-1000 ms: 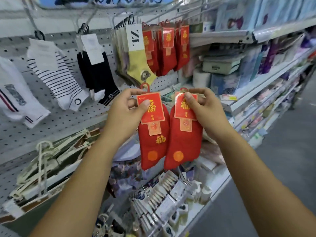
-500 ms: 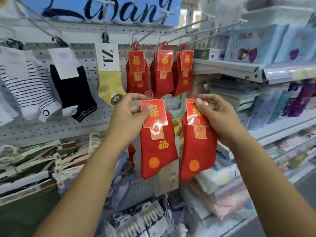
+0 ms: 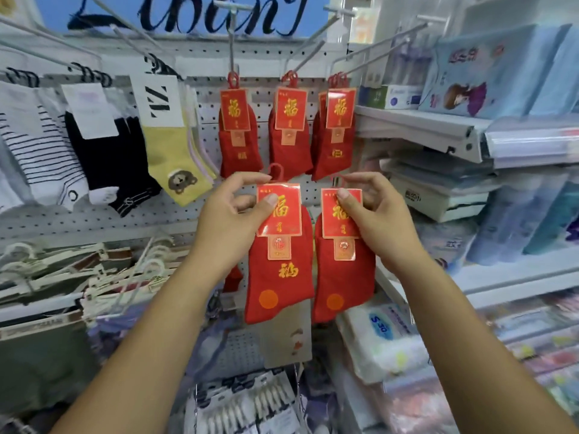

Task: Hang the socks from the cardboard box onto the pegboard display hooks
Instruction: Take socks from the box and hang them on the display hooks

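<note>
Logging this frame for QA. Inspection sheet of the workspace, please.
Surface: white perforated pegboard with metal hooks jutting out.
Job's things: left pack and right pack of red socks, side by side, not yet hung; three groups of hung red socks above them; cardboard box not in view.
Clutter: striped socks, black socks and yellow bear socks hang at left; white hangers below.
Grips: left hand pinches the left pack's card; right hand pinches the right pack's card.
Cables: nothing seen.
Surroundings: shop shelves of packaged goods at right; blue sign on top.

Two red carded socks [image 3: 279, 277] hang upright, adjacent.
</note>
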`<action>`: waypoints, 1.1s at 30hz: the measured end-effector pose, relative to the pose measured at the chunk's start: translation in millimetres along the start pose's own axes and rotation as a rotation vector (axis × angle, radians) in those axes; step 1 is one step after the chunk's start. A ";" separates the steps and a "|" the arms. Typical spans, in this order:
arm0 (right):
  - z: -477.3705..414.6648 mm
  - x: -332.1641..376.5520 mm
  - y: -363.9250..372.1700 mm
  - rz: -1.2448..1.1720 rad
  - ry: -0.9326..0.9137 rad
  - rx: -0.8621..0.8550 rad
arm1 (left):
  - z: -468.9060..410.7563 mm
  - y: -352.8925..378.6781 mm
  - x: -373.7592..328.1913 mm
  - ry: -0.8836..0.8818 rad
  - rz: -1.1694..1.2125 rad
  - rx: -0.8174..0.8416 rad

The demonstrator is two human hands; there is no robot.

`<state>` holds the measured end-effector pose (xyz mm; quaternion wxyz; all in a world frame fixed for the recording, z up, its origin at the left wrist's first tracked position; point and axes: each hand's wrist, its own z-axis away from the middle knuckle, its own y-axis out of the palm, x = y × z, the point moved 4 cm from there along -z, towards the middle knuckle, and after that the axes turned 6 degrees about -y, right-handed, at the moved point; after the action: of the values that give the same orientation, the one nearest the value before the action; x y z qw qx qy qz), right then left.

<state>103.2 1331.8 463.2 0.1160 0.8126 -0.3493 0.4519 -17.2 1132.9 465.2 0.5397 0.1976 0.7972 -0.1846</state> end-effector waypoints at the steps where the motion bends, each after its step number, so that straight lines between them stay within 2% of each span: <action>1: -0.5 -0.7 -4.8 -0.010 -0.011 -0.028 | -2.3 5.9 -1.7 0.003 -0.004 0.012; 5: -5.1 -3.4 -23.0 -0.018 -0.025 -0.090 | -13.4 19.7 -4.2 -0.012 -0.014 0.020; 11: -19.0 -6.6 -33.5 -0.006 -0.017 -0.081 | -27.4 22.2 1.1 -0.025 -0.009 -0.055; 16: -31.8 -8.5 -24.8 -0.023 0.013 -0.088 | -34.2 11.3 8.8 -0.030 -0.020 -0.132; 25: -69.6 -5.3 6.2 -0.049 0.055 -0.004 | -46.2 -19.5 15.4 0.009 -0.048 -0.253; 29: -96.3 6.7 27.3 -0.038 -0.017 -0.010 | -56.5 -25.3 9.7 0.025 -0.047 -0.266; 33: -131.0 23.0 45.9 -0.021 -0.125 -0.094 | -68.3 -30.5 -5.0 0.067 -0.063 -0.270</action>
<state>-5.3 1353.8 550.1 0.1364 0.8365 -0.3682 0.3823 -85.0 1141.0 496.1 0.5283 0.1042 0.8383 -0.0860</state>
